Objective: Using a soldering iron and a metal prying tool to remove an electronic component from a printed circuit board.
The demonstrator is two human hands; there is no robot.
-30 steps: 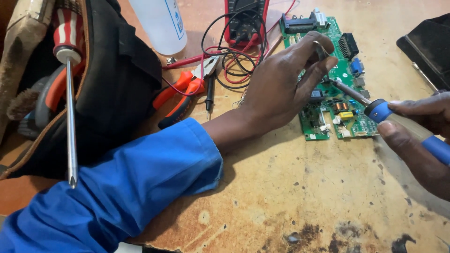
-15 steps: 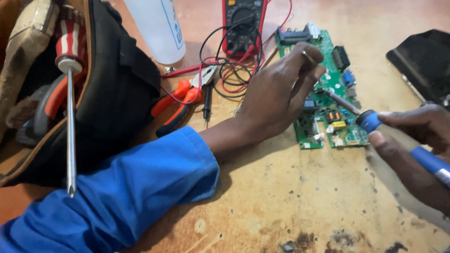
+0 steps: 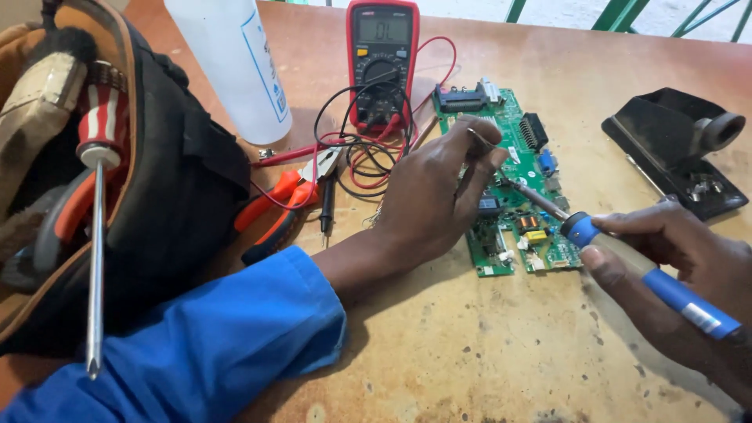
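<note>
The right hand (image 3: 674,258) was wrapped around the blue-handled soldering iron (image 3: 627,262), fingers pressed together on the grip, its metal tip resting on the green rectangular circuit board (image 3: 521,168) near the board's middle. The left hand (image 3: 435,200) pinched a thin strand of solder wire (image 3: 479,139) between thumb and forefinger, just above that same board. Compared with 1 second before, both hands had shifted slightly along the board, the iron's tip settling closer to the left fingertips. Behind the board stood the red digital multimeter (image 3: 382,59) with tangled leads; left of the board lay orange-handled pliers (image 3: 278,207), a white plastic bottle (image 3: 231,66) and a black tool bag (image 3: 149,188).
</note>
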